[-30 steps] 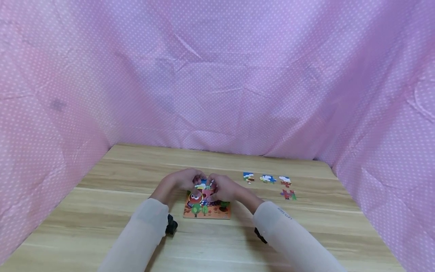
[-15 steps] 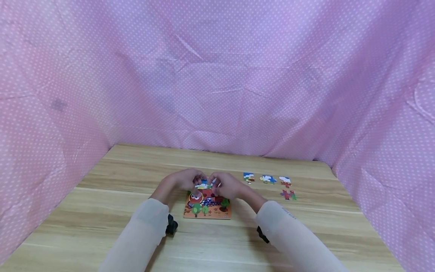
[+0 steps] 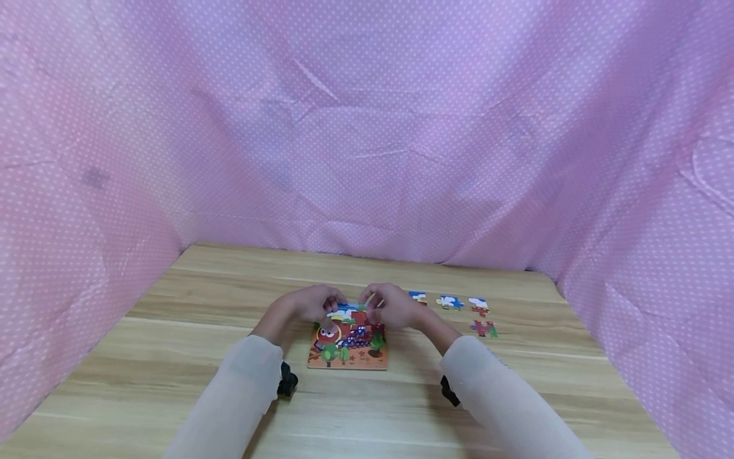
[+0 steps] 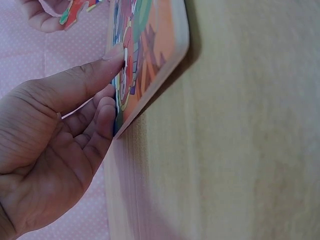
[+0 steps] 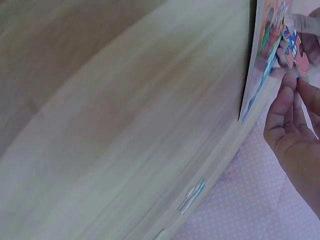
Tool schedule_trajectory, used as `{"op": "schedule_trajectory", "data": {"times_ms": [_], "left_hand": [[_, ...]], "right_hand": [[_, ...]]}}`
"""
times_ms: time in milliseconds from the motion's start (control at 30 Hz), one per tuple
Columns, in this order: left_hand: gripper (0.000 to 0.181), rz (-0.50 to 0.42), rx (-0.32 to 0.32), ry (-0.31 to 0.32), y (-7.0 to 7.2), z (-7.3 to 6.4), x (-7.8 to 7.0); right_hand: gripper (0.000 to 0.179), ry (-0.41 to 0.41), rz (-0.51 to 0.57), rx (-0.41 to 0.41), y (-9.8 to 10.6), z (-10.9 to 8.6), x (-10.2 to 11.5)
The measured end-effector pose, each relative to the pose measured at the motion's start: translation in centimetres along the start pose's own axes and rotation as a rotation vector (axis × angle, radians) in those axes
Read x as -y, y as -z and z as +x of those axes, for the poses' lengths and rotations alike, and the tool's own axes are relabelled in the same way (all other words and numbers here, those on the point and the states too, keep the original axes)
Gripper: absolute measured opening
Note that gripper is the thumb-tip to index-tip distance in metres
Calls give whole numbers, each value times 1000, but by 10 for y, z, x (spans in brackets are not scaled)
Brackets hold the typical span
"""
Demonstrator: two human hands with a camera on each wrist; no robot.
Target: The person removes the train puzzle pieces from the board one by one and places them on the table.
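Note:
A jigsaw puzzle board [image 3: 350, 358] with a cartoon train picture lies on the table. My left hand [image 3: 312, 303] holds its far left side. In the left wrist view the thumb [image 4: 92, 72] presses on the picture face and the other fingers curl at the edge. My right hand [image 3: 394, 307] is over the board's far right corner. Its thumb and fingertips pinch a red puzzle piece with a green tab [image 4: 75, 12], also visible in the right wrist view as a red piece with blue lines [image 5: 300, 56]. The piece is raised over the board's far part.
Several loose puzzle pieces lie right of the board: a blue-and-white one [image 3: 450, 302], a white-and-red one [image 3: 478, 306] and a red-and-green one [image 3: 485, 329]. Another piece [image 3: 418, 298] is partly seen beyond the right hand. Pink dotted cloth [image 3: 367, 159] hangs around the wooden table [image 3: 367, 414].
My right hand has moved to the right and slightly away, with the red piece shifting right too, uncovering more of the picture. The left hand has stayed at the board's left side.

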State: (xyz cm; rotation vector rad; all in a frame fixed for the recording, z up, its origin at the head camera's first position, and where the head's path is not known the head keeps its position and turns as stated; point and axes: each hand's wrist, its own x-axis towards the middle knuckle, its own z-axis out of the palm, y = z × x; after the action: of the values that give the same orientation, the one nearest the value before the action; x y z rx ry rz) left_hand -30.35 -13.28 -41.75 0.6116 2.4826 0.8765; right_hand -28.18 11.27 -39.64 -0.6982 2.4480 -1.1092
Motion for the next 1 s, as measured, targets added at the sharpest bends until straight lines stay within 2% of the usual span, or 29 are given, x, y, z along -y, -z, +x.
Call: {"op": "schedule_trajectory", "data": {"times_ms": [400, 800, 1000], "left_hand": [[56, -41, 5, -8, -2, -2, 0], [59, -46, 2, -10, -3, -2, -1], [58, -40, -3, -7, -3, 1, 0]], "right_hand": [[26, -8, -37, -67, 27, -18, -18], [26, 60, -54, -107, 60, -39, -50], [23, 39, -66, -128, 75, -52, -63]]}}
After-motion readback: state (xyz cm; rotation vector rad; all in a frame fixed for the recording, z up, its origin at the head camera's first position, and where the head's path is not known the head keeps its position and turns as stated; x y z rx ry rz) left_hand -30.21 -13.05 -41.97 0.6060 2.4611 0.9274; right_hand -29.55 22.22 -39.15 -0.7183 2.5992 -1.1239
